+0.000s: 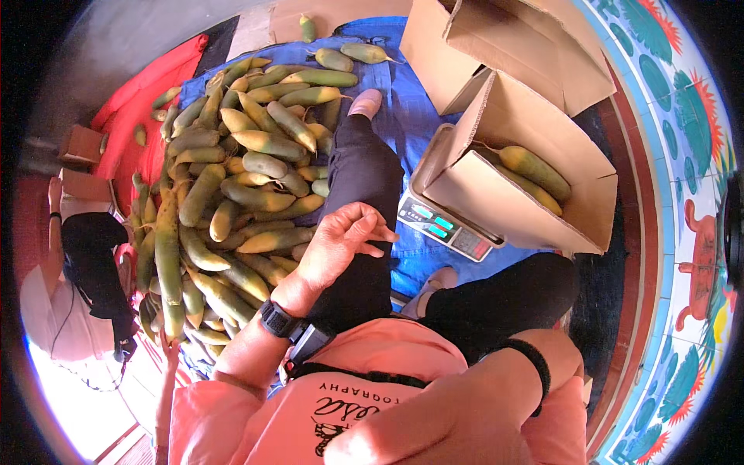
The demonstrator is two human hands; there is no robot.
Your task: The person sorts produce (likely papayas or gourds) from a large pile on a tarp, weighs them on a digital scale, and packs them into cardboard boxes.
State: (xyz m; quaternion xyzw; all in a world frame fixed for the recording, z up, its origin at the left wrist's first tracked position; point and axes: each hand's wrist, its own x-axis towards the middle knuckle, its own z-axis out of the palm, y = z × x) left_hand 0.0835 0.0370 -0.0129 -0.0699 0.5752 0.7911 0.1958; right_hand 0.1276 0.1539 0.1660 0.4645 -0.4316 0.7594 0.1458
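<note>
My left hand (354,231) hangs empty over my dark-trousered leg, fingers loosely bent and partly apart, a black watch on the wrist. Beside it on the left lies a large heap of green and yellowish radishes (264,145). To the right, an open cardboard box (517,221) stands on a digital scale (447,224) with lit displays; a few radishes (535,171) lie inside. My right forearm (442,412), with a black band near the elbow, crosses in front of my chest at the bottom; its hand is out of view.
Another open cardboard box (517,46) stands behind the scale. A blue tarp (372,75) and a red sheet (139,87) cover parts of the floor. A co-worker (70,308) is at the left near a small box (84,186). Someone's forearm (165,383) reaches to the heap's lower edge.
</note>
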